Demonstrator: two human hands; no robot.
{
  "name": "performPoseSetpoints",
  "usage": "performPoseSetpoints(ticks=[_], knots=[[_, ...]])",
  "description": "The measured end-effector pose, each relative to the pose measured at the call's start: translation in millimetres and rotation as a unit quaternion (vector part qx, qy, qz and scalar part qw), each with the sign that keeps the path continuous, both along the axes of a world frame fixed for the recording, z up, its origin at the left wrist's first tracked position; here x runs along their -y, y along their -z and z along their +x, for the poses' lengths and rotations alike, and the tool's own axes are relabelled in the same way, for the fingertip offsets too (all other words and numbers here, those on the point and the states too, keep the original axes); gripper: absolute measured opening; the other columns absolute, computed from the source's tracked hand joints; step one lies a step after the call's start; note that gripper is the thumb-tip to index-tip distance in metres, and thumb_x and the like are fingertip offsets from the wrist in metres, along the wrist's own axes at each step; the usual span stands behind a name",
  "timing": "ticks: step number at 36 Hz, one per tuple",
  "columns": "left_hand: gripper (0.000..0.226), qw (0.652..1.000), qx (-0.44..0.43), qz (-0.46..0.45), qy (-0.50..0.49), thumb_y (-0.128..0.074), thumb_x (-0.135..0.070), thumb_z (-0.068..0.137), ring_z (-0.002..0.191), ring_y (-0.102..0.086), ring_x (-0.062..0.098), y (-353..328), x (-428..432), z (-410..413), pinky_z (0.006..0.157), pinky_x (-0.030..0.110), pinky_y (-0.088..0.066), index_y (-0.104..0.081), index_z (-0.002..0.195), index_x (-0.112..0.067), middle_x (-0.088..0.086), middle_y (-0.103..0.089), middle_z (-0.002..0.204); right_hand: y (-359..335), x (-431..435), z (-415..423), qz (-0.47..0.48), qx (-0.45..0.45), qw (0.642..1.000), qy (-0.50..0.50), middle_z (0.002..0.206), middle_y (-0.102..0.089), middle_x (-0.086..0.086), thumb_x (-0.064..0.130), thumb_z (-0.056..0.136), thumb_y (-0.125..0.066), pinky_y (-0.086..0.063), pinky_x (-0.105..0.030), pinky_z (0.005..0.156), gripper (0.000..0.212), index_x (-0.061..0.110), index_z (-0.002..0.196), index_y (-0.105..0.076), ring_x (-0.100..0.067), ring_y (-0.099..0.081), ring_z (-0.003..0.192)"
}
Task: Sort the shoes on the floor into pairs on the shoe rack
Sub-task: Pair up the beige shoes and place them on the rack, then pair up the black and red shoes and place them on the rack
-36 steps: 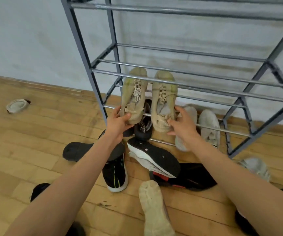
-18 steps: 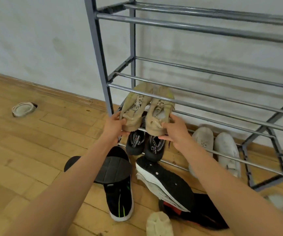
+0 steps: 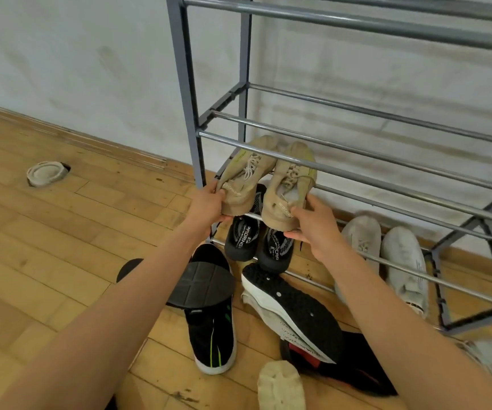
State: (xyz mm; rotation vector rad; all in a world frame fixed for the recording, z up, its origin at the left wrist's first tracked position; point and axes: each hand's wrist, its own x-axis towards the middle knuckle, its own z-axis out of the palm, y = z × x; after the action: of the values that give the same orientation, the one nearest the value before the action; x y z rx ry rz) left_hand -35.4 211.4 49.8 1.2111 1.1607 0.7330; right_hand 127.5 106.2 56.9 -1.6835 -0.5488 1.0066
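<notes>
Pale wooden floorboards (image 3: pixel 46 247) run up to a white wall, where a grey metal shoe rack (image 3: pixel 184 84) with tube-bar tiers stands.

The left hand (image 3: pixel 206 207) is curled round the heel of one beige fabric lace-up sneaker (image 3: pixel 244 179). The right hand (image 3: pixel 312 229) clamps the heel of the matching beige sneaker (image 3: pixel 289 187), thumb above and fingers beneath. The hands are apart, one shoe each, with the two shoes side by side.

The toes reach in under the front bar of the tier above and sit over the second tier from the floor. The heels hang out in front, directly above a pair of black slip-on trainers (image 3: pixel 243 238) on the lowest tier. A pair of white sneakers (image 3: pixel 360 241) lies further right, apparently on that same tier.

Loose on the floor are a black sneaker with green stripes (image 3: pixel 212 341), a black-and-white shoe on its side (image 3: pixel 292 306) and a pale shoe far off to the left (image 3: pixel 46 173).

The pair looks close to being set down, and the risk lies in the letting go. The tier is only bars with gaps between them. A heel released short of the front bar would likely tip out and drop onto the black trainers. The right sneaker is tilted, so it may roll against its mate or slip a toe between the bars. A hard push could also nudge the light frame.
</notes>
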Motion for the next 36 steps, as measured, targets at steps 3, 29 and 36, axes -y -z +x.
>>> performPoseSetpoints(ticks=[3,29,36], knots=[[0.033,1.000,-0.001,0.010,0.000,-0.037,-0.015,0.100,0.101,-0.060,0.021,1.3,1.1,1.0,0.084,0.040,-0.056,-0.049,0.131,-0.020,0.004,-0.060,0.116,0.5,2.5,-1.4,-0.004,0.022,1.000,-0.005,0.139,-0.049,-0.004,0.014,0.094,-0.053,-0.060,-0.033,0.068,0.051,0.026,0.142,-0.040,-0.024,-0.056,0.114],[0.039,0.948,-0.283,0.107,0.097,-0.058,-0.015,0.091,0.123,-0.049,0.018,63.6,169.9,-117.1,0.098,0.023,-0.040,-0.050,0.129,-0.019,0.003,-0.043,0.136,33.3,123.7,-129.6,-0.043,0.444,0.826,-0.344,0.143,-0.032,-0.006,0.028,0.092,-0.055,-0.026,-0.034,0.113,0.060,0.014,0.144,-0.028,-0.025,-0.025,0.137],[0.046,0.868,-0.481,0.030,0.123,-0.056,-0.017,0.086,0.136,-0.025,0.031,105.5,202.8,-193.7,0.110,0.042,-0.027,-0.047,0.130,-0.019,0.009,-0.033,0.145,80.0,131.3,-174.5,-0.143,0.432,0.745,-0.487,0.150,-0.022,-0.010,0.037,0.092,-0.054,-0.033,-0.041,0.109,0.069,0.020,0.148,-0.017,-0.031,-0.029,0.136]])
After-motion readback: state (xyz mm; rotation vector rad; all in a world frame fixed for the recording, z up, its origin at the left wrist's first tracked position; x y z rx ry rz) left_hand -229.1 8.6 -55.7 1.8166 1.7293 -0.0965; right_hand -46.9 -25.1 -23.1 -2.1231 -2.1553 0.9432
